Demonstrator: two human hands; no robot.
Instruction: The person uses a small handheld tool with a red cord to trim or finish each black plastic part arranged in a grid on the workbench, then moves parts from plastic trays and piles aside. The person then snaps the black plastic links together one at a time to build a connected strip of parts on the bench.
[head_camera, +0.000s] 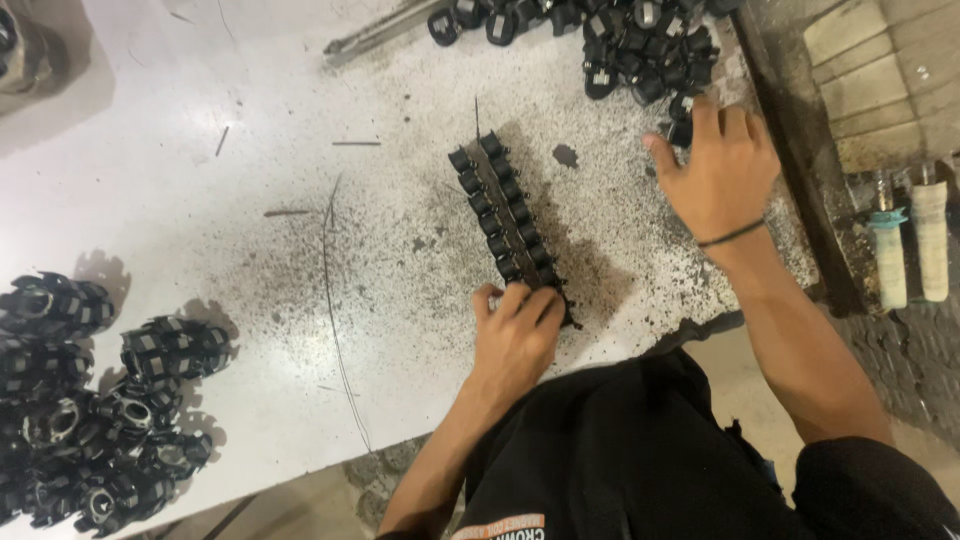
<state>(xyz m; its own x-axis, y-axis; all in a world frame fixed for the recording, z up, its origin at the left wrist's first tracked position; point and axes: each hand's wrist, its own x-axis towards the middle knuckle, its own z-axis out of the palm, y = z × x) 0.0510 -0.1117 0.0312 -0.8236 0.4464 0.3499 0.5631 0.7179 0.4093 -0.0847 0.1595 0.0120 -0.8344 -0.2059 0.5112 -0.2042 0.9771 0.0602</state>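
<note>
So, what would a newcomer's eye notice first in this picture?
In the middle of the gritty white table lies a double row of small black parts, its near end held down by the left hand. The right hand reaches into a pile of loose black pieces at the top. Finished round assemblies are heaped at lower left.

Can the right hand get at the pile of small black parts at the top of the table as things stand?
Probably yes: the right hand already rests at the edge of the pile of small black parts, fingers touching the nearest ones, with nothing between.
</note>
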